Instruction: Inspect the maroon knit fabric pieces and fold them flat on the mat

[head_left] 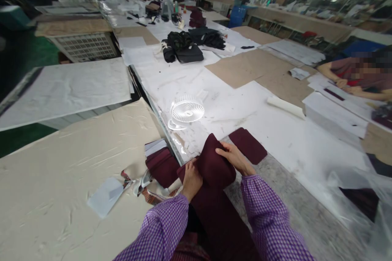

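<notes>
A length of maroon fabric hangs over the near table edge and down across my lap. My right hand grips its raised, folded part, thumb on the near face. Lower down, my left hand is closed on the same fabric at its left side. To the right of my right hand lies a flat stack of maroon cut pieces. Left of my left hand sits another pile of maroon pieces, with pale grey pieces at its far end. The fingertips of my left hand are partly hidden by cloth.
A small white fan stands on the white table beyond my hands. Folded dark garments lie farther back. Patterned scraps and a pale sheet rest on the cream cloth at left. At right, a person leans over the table.
</notes>
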{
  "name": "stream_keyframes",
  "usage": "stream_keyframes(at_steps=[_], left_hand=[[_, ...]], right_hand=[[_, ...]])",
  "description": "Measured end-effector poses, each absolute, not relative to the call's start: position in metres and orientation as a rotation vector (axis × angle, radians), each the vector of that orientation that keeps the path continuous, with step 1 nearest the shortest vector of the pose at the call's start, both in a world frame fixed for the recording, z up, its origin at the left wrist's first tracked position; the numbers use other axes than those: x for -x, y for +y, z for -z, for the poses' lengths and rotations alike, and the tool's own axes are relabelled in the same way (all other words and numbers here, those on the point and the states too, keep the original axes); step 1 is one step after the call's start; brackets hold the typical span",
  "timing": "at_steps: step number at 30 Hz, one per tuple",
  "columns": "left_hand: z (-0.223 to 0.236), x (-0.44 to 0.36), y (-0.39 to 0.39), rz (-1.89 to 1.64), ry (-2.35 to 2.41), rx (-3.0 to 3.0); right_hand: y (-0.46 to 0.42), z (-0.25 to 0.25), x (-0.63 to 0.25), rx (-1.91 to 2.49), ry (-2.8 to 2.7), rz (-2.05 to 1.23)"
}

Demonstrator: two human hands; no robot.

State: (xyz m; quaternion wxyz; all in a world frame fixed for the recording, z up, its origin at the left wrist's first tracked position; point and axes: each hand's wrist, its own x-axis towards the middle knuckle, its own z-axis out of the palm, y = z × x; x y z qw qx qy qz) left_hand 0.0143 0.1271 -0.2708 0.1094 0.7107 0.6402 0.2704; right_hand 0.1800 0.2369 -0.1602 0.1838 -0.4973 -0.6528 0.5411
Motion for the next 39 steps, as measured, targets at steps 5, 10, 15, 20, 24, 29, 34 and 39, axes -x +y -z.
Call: stream_keyframes(at_steps=[5, 10, 15, 20, 24, 29, 34, 39], left_hand=[[0.264, -0.013, 0.127, -0.684, 1.914, -2.135], [0.261, -0.011, 0.128, -0.668, 1.914, -2.136], [0.259, -0.010, 0.128, -0.692, 1.905, -2.127], [0.261, -0.010, 0.129, -0.689, 1.913, -2.117], [0.260, -0.009, 0.130, -0.697, 1.896, -2.107], [0.257, -0.009, 0.132, -0.695, 1.881, -2.101], [0.262, -0.011, 0.133, -0.698, 1.882, -2.100], [0.264, -0.013, 0.134, -0.716, 1.884, -2.113]], right_hand=[[0.253, 0.203, -0.192, 1.593, -1.879, -1.492], [0.255, 0.228, -0.201, 1.686, -1.918, -1.434], [0.255, 0.228, -0.204, 1.679, -1.998, -1.347], [0.252, 0.216, -0.210, 1.576, -2.023, -1.301], [0.261, 0.223, -0.219, 1.652, -2.034, -1.254], [0.271, 0.232, -0.230, 1.765, -2.051, -1.218], [0.279, 0.228, -0.242, 1.805, -2.002, -1.204], [0.291, 0.238, -0.256, 1.942, -1.964, -1.112]])
